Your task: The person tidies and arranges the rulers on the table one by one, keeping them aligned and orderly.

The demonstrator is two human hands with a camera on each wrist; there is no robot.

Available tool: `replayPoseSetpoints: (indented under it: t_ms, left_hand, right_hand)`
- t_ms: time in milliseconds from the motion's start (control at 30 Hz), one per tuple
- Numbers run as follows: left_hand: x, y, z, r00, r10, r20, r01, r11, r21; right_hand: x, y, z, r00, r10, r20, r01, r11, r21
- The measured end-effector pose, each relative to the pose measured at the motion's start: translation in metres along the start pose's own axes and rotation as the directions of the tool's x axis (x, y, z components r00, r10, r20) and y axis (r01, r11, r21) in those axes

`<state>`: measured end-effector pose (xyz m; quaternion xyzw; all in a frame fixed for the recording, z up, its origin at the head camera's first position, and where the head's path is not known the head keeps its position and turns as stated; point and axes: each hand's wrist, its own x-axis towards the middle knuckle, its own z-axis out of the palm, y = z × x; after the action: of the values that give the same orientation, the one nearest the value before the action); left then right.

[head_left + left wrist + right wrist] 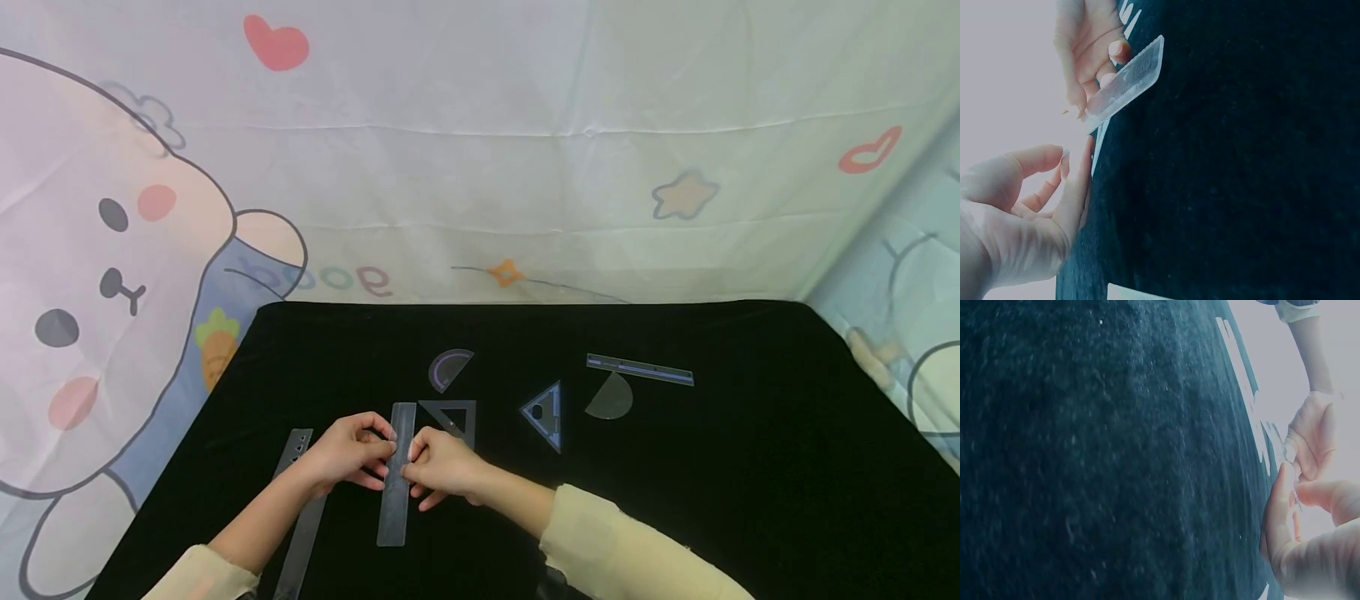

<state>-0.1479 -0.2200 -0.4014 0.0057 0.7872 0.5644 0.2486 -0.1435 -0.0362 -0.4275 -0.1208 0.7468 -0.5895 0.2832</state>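
Note:
A clear, flat ruler (393, 512) stands lengthwise between the two hands over the black cloth. My left hand (352, 454) pinches its left edge between thumb and fingers, and my right hand (447, 465) pinches the opposite edge. In the left wrist view, the ruler (1138, 75) is tilted, one end sticking out past the right hand (1088, 56). Close by on the right lies a clear set square (468, 417), partly covered by the right hand. A longer clear ruler (303, 537) passes beneath the left forearm, which hides its middle.
Behind the hands lies a purple-marked protractor (447, 369). Farther right are a blue triangular set square (553, 417), a clear protractor (613, 398) and a blue-striped ruler (641, 369). Black cloth (750, 467) covers the table, with a printed curtain (487, 167) behind it.

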Motion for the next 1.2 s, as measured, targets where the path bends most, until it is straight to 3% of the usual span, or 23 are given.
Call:
replayPoseSetpoints:
  t_ms: [567,1200]
  left_hand:
    - [-0.027,-0.017,-0.007,0.999,-0.026,0.034,0.026,1.000,-0.012]
    - [-0.041,-0.028,-0.015,0.998,-0.064,0.014,0.062,0.994,0.088]
  right_hand:
    - [-0.009,-0.003,0.027,0.999,0.011,0.031,-0.010,0.998,-0.058]
    - [-0.013,-0.008,0.044,0.996,0.038,0.075,-0.033,0.997,-0.064]
